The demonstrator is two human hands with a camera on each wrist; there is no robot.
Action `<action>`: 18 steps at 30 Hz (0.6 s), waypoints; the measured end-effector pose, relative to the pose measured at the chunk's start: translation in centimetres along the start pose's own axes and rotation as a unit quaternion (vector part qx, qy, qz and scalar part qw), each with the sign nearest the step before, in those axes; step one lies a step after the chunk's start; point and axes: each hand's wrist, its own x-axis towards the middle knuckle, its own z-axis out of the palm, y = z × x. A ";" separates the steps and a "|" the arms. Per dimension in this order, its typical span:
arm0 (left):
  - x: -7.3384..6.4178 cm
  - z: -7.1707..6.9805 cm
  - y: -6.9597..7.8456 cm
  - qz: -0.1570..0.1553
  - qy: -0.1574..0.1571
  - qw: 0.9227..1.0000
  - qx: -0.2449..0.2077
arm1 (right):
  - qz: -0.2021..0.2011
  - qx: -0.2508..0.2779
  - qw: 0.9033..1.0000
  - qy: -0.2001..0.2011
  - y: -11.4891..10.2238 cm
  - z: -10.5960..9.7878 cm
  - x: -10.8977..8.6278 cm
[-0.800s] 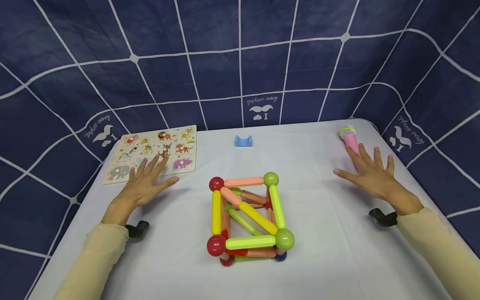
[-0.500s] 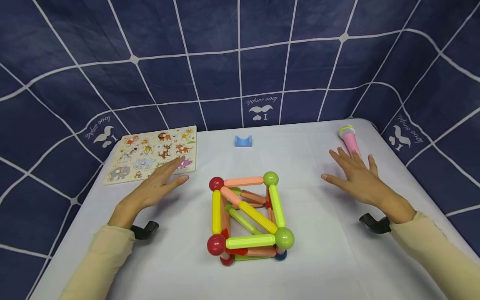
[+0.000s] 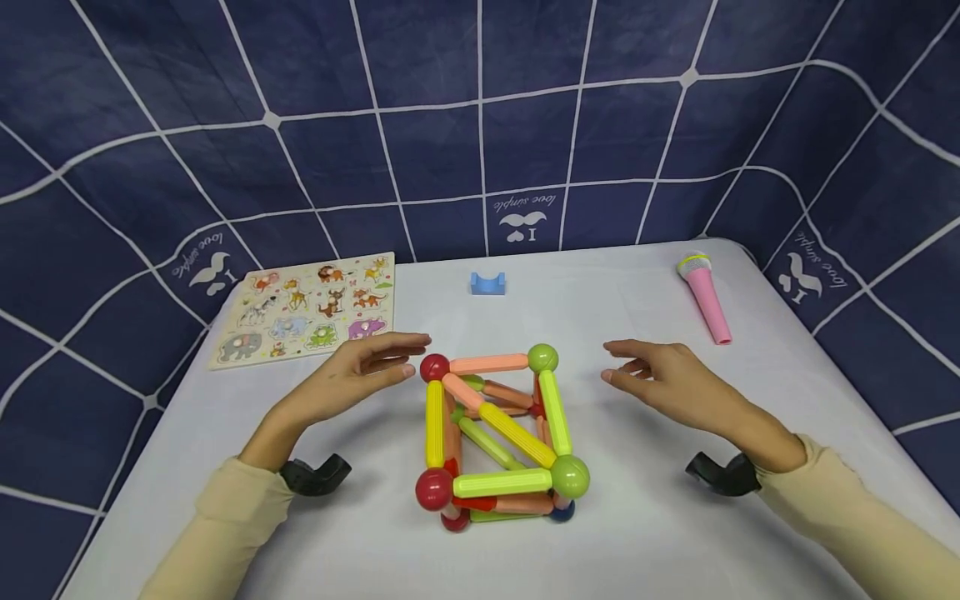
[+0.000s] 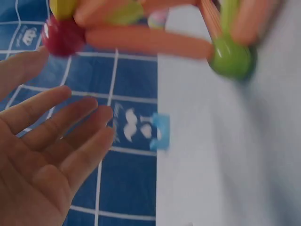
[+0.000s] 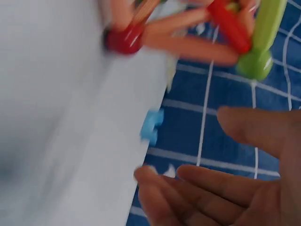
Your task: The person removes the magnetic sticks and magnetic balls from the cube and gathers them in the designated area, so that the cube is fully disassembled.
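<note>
In the middle of the head view stands a box-shaped frame of magnetic rods and balls [image 3: 517, 435], its red and green balls [image 3: 570, 477] joined by yellow, green and orange rods. My left hand [image 3: 348, 375] is at its left, fingertips close to the far red ball [image 3: 435, 367]. To the right is my right hand [image 3: 671, 379], a gap away from the frame, thumb apart from the fingers. Both hands hold nothing. In the left wrist view the left palm [image 4: 42, 160] shows with fingers extended. The right wrist view has the right hand's fingers [image 5: 211, 188] below part of the frame.
An animal puzzle board [image 3: 255, 333] lies at the back left of the white table [image 3: 637, 533]. A small blue notched block [image 3: 488, 284] sits near the back edge. At the back right lies a pink toy microphone [image 3: 707, 300]. A dark blue checked cloth [image 3: 420, 75] hangs behind.
Both hands have moved inward toward the rod-and-ball frame, the left from over the puzzle board, the right from beside the microphone. Their palms have turned to face each other. The frame stays in place.
</note>
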 end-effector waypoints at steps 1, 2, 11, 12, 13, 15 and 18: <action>0.0 0.2 0.3 0.003 -0.006 1.000 -0.014 | 0.000 0.027 1.000 -0.005 -0.5 0.1 0.0; 0.1 0.4 0.6 0.007 -0.011 1.000 -0.026 | 0.000 0.056 0.998 -0.010 -0.9 0.2 0.0; 0.4 1.2 1.4 0.034 -0.007 0.998 -0.051 | 0.040 0.317 0.941 -0.108 -4.1 1.4 0.5; 0.4 1.2 1.5 0.037 -0.004 0.998 -0.050 | 0.046 0.327 0.937 -0.116 -4.3 1.5 0.6; 0.5 1.2 1.5 0.040 -0.001 0.998 -0.047 | 0.052 0.336 0.932 -0.122 -4.3 1.6 0.7; 0.5 1.2 1.5 0.044 0.001 0.998 -0.046 | 0.061 0.347 0.928 -0.125 -4.4 1.9 0.9; 0.5 1.2 1.6 0.047 -0.001 0.998 -0.049 | 0.066 0.359 0.923 -0.122 -4.4 2.1 1.0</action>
